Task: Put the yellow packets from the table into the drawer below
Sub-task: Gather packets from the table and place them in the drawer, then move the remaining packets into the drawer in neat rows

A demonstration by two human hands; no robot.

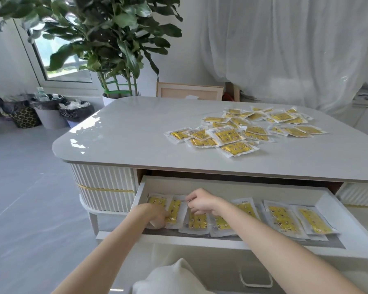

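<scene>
Left hand pinching packet in drawer, right hand grip unclear, heap on table, plant behind

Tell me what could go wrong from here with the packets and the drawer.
1. The left hand and right hand crowd one yellow packet at the left end of the drawer; nudging it may skew the overlapping neighbours.
2. A large pile of yellow packets waits on the table, while the drawer's row already spans its width; stacked packets might slide or catch when it closes.
</scene>
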